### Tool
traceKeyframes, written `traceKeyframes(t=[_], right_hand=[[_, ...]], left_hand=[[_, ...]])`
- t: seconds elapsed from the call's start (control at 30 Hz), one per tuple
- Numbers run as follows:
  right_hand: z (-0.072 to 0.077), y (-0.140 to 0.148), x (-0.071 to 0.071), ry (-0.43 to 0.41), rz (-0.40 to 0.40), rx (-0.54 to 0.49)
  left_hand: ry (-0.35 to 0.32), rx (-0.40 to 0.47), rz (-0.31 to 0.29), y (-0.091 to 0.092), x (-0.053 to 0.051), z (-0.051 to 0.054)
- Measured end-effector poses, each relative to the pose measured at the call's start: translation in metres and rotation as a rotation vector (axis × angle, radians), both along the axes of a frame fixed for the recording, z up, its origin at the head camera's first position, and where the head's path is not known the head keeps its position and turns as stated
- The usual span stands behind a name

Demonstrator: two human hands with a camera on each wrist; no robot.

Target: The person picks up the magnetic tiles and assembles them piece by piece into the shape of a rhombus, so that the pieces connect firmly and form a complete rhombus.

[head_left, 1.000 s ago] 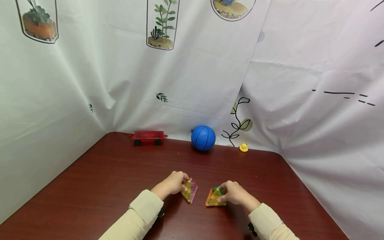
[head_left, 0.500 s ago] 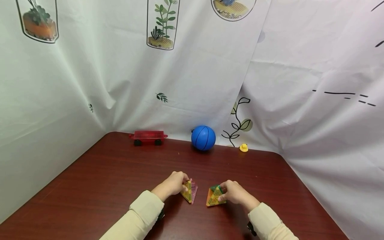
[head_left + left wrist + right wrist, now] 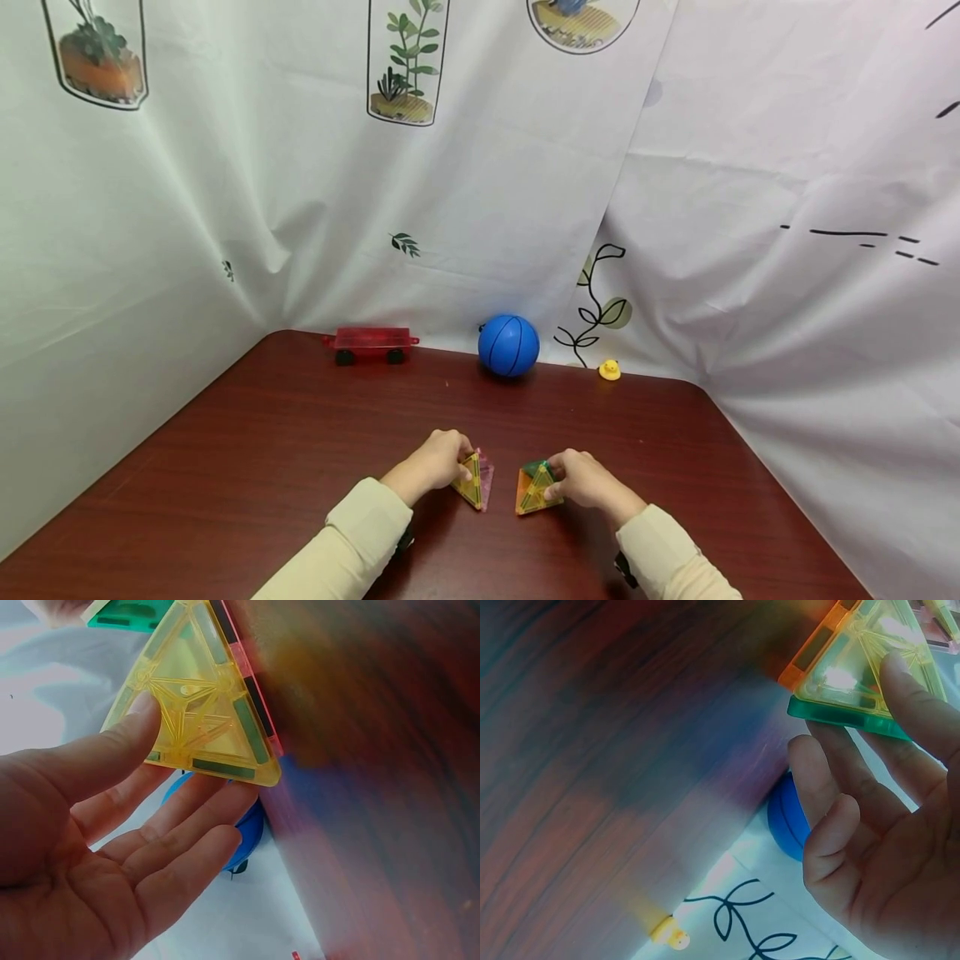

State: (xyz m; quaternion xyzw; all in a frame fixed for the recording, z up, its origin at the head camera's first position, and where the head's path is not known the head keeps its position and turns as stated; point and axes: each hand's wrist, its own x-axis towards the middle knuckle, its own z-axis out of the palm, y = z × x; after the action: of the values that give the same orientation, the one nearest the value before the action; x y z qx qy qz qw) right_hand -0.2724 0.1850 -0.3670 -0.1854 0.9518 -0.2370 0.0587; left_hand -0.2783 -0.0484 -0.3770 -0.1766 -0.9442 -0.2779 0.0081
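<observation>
My left hand point(image 3: 441, 458) pinches a yellow triangular magnetic tile point(image 3: 470, 485), its thumb on the face in the left wrist view. A pink tile point(image 3: 486, 482) stands against that yellow one, on its right side. Across a small gap, my right hand point(image 3: 588, 479) holds a second yellow triangular magnetic tile point(image 3: 870, 660). An orange tile point(image 3: 522, 485) and a green tile point(image 3: 847, 718) adjoin its edges, so the group leans together like a pyramid. The right thumb lies on the yellow face, with fingers behind by the green tile. Parts of both groups are hidden by the hands.
Along the back of the dark red table point(image 3: 300, 433) stand a red wheeled toy car base point(image 3: 371, 340), a blue ball point(image 3: 508, 345) and a small yellow rubber duck point(image 3: 610, 370). White printed cloth point(image 3: 480, 183) hangs behind the table and at both sides.
The tiles in my right hand have turned slightly, and that hand has shifted a little to the left. The left-hand tiles have moved slightly right. Both grips stay the same.
</observation>
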Motion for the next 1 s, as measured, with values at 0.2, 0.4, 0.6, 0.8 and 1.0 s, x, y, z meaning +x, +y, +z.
traceKeyframes(t=[0.2, 0.4, 0.6, 0.8, 1.0], right_hand=[[0.0, -0.002, 0.0, 0.004, -0.025, 0.013], [0.0, -0.003, -0.001, 0.009, -0.014, 0.018], [-0.001, -0.004, -0.002, 0.004, -0.007, 0.021], [-0.002, -0.005, -0.003, 0.023, 0.005, 0.027], [-0.002, -0.007, -0.003, 0.032, 0.018, 0.01]], left_hand=[[0.007, 0.006, 0.006, 0.001, 0.001, 0.0], [0.023, 0.014, 0.004, 0.003, 0.001, 0.0], [0.0, 0.013, 0.014, 0.005, 0.0, 0.0], [-0.015, 0.021, 0.02, 0.008, 0.0, 0.0], [-0.028, 0.012, 0.02, 0.011, -0.001, 0.0]])
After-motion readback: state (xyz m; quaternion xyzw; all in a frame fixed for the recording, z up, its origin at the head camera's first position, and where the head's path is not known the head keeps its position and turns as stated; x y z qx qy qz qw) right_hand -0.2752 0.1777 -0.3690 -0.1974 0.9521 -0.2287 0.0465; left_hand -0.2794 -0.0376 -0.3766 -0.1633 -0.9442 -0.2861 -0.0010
